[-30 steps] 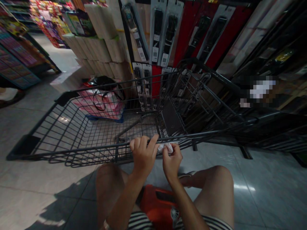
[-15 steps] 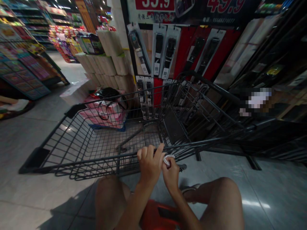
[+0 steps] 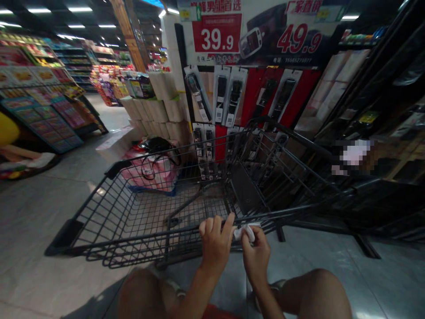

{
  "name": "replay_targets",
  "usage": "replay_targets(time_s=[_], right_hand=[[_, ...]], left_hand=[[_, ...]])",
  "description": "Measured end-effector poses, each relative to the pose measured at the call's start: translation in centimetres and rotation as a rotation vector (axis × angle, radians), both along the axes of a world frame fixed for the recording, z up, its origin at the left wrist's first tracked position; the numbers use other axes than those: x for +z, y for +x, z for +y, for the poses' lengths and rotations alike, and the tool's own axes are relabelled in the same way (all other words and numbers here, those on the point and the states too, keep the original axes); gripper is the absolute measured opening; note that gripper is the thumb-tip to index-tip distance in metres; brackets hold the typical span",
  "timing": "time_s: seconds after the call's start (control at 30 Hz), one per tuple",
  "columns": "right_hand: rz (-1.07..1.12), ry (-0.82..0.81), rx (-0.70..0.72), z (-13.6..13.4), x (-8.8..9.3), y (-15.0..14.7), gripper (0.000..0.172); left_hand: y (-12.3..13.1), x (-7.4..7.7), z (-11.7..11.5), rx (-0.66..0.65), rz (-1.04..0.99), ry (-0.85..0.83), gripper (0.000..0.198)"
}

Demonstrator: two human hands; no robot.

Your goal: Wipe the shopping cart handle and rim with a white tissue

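Observation:
A dark wire shopping cart [image 3: 133, 208] lies tipped in front of me on the shop floor. My left hand [image 3: 215, 241] is curled over the cart's near rim bar [image 3: 282, 212]. Right beside it, my right hand [image 3: 257, 257] pinches a small white cloth [image 3: 243, 231] against that same bar. Both my bare knees show at the bottom of the view.
A pink bag [image 3: 154, 170] with a black item on top sits on the floor beyond the cart. Behind stand a display of packaged goods with price signs 39.9 and 49.9 [image 3: 219, 40], stacked white packs [image 3: 159, 110], and shelves [image 3: 43, 110] at left.
The view has tilted upward, showing the price signs and ceiling lights. My hands stay together on the cart rim with the cloth; the orange object in my lap has dropped out of view.

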State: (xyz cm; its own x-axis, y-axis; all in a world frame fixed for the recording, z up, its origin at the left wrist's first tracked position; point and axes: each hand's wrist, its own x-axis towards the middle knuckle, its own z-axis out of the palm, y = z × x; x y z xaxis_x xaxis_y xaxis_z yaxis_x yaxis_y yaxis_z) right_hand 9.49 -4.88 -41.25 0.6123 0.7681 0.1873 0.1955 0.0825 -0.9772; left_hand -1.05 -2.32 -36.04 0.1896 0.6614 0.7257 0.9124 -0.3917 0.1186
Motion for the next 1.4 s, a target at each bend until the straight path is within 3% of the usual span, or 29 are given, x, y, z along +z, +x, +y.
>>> replay_targets(time_s=[0.13,0.43,0.73,0.9,1.03,1.2,1.3,1.4], right_hand=[[0.036,-0.018,0.023,0.6,-1.1,-0.2,0.017],[0.019,-0.13,0.064,0.2,-6.3,-1.1,0.019],[-0.032,-0.176,0.065,-0.5,-8.2,-0.2,0.02],[0.007,-0.163,-0.036,-1.8,-7.2,1.1,0.022],[0.059,-0.056,-0.081,-1.9,-4.0,1.0,0.024],[0.131,0.03,0.018,-0.4,-0.8,-0.7,0.02],[0.147,0.013,0.028,0.3,-1.1,-1.7,0.019],[0.13,0.023,0.016,0.4,-2.7,-2.4,0.02]], left_hand=[[0.3,0.3,0.0,-0.029,0.016,-0.021,0.027],[1.6,0.2,-0.4,-0.012,-0.044,-0.061,0.024],[2.0,0.3,-0.6,-0.014,-0.022,-0.055,0.025],[2.1,-0.2,-0.2,-0.014,-0.059,-0.026,0.024],[2.1,0.0,-0.2,-0.019,-0.072,-0.002,0.022],[1.7,0.9,-0.7,-0.041,-0.019,-0.091,0.025],[1.5,1.0,-0.8,-0.043,-0.007,-0.111,0.027],[1.5,0.8,-0.9,-0.049,0.003,-0.119,0.029]])
